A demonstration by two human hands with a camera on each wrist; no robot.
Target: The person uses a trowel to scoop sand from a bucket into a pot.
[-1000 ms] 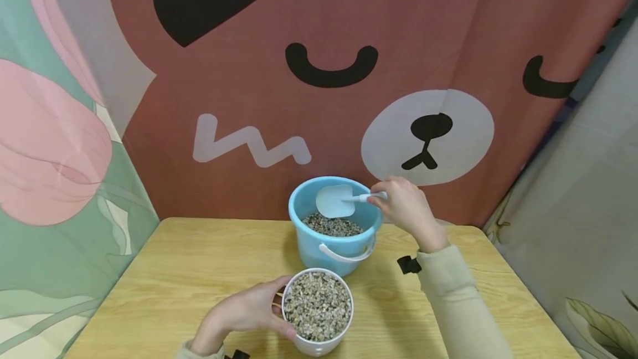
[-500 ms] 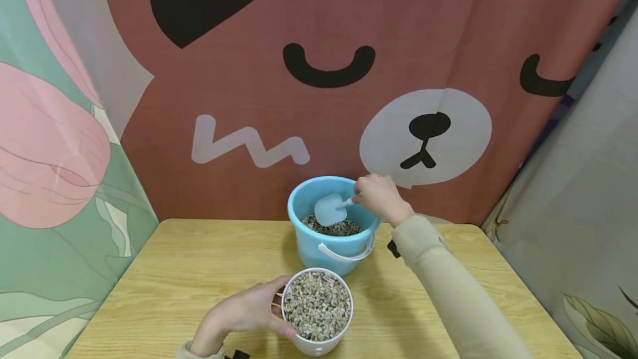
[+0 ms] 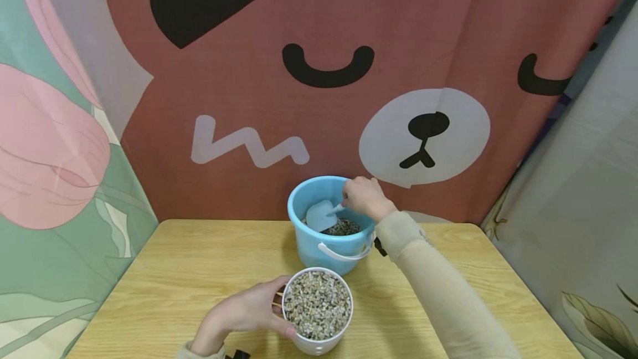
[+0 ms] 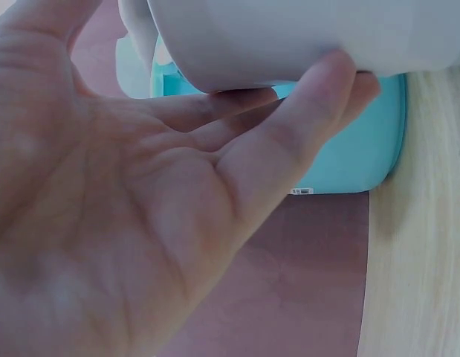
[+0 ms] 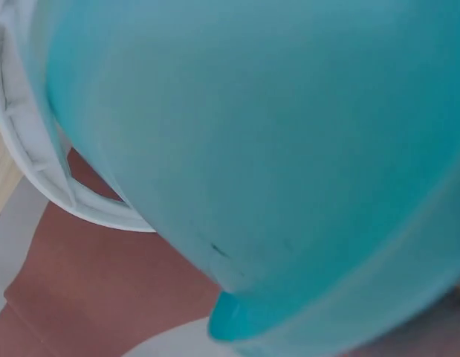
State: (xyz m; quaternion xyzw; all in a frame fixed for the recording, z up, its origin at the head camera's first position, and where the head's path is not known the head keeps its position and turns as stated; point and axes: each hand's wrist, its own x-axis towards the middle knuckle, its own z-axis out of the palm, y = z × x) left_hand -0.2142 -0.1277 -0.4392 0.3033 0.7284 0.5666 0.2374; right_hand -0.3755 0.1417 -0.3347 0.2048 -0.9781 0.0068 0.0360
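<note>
In the head view, my left hand (image 3: pixel 249 308) holds a white cup (image 3: pixel 319 346) at its left side, thumb at the front and fingers behind. Pale, mottled gravel (image 3: pixel 319 303) fills the cup near to the rim. My right hand (image 3: pixel 366 195) grips the handle of a small light-blue shovel (image 3: pixel 319 216) over the right rim of a blue bucket (image 3: pixel 326 248). The shovel's blade is down inside the bucket, by the darker gravel (image 3: pixel 344 227) at its bottom. In the left wrist view, the fingers (image 4: pixel 304 119) rest against the cup's wall. The bucket's outside fills most of the right wrist view.
Both containers stand on a wooden table (image 3: pixel 199 254), the bucket behind the cup near the back edge. A white bail handle (image 3: pixel 344 255) hangs on the bucket's front. A printed bear curtain (image 3: pixel 239 82) hangs right behind the table.
My right hand has moved left and over the bucket's rim, and the shovel's blade has gone lower, towards the left of the gravel inside. The left hand and cup have stayed put.
</note>
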